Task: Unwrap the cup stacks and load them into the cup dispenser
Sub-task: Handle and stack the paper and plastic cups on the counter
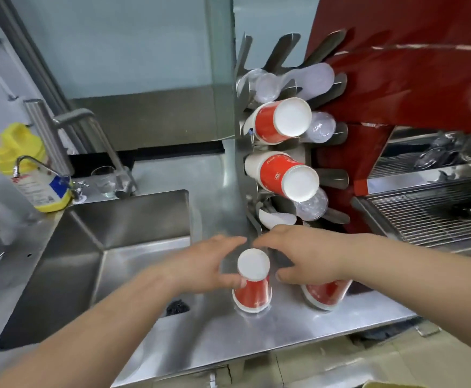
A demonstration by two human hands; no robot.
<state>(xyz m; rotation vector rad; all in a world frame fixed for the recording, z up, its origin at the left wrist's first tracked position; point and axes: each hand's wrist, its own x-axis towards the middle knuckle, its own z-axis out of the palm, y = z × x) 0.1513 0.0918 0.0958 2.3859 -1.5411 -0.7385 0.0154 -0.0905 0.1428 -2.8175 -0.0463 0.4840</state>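
A stack of red paper cups point(252, 292) stands upside down on the steel counter point(214, 331), white base up. My left hand point(209, 264) wraps it from the left, thumb on its side and fingers reaching behind its top. My right hand point(307, 256) hovers at its right with fingers stretched behind the top and the thumb a small gap away. A second red cup stack point(323, 296) stands partly hidden under my right wrist. The steel cup dispenser point(245, 180) behind holds two red cup stacks point(279, 121) point(287, 175) and clear plastic cups point(312, 204).
A deep steel sink point(88, 247) lies left of the counter, with a tap point(69, 119), a glass point(104, 179) and a yellow soap bottle point(27, 163) behind it. A red coffee machine point(410, 79) with a wire drip grille point(435, 214) stands on the right.
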